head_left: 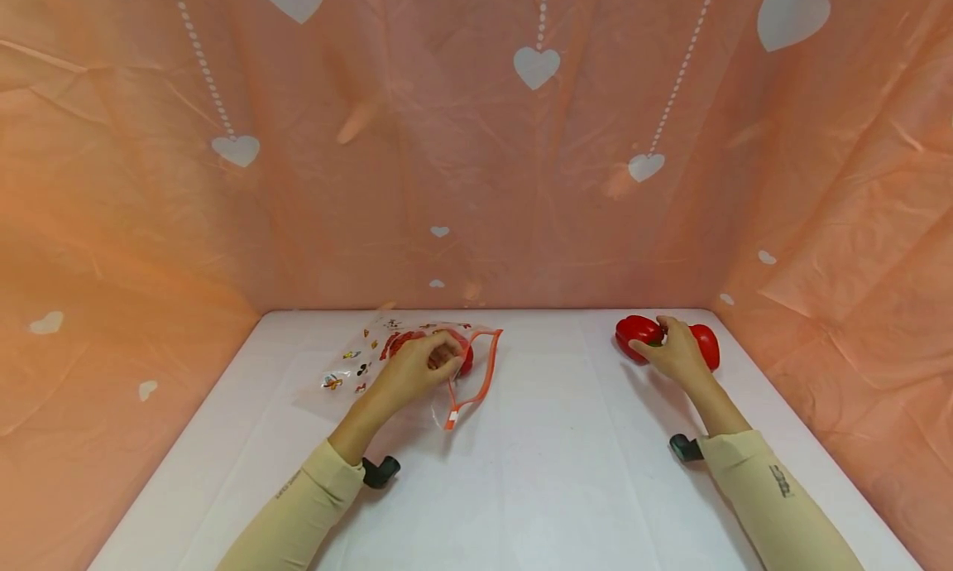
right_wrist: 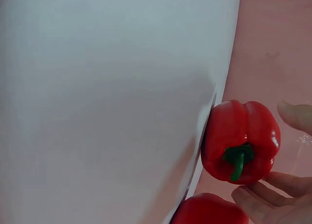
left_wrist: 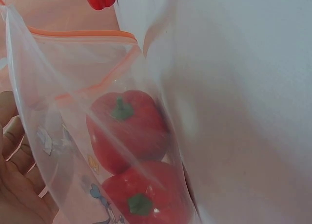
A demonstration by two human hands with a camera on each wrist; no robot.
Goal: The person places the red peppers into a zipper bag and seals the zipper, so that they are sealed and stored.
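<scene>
A clear plastic zip bag [head_left: 350, 381] with an orange zip strip and small cartoon prints lies at the left of the white table, its mouth gaping to the right. Two red bell peppers [left_wrist: 127, 131] with green stems show through its film. My left hand [head_left: 426, 362] pinches the bag near its mouth; the film partly covers the fingertips. At the far right, my right hand [head_left: 673, 352] spreads thumb and fingers about a red bell pepper [right_wrist: 241, 141]. Its fingers touch the pepper's side, while the thumb stands slightly apart. Another red bell pepper [head_left: 706, 347] lies beside that hand.
The white table [head_left: 551, 439] stretches between the bag and the right-hand peppers. An orange curtain [head_left: 491, 182] with white hearts stands behind it and along both sides. Black camera parts [head_left: 381, 472] hang at both wrists, near the sleeve cuffs.
</scene>
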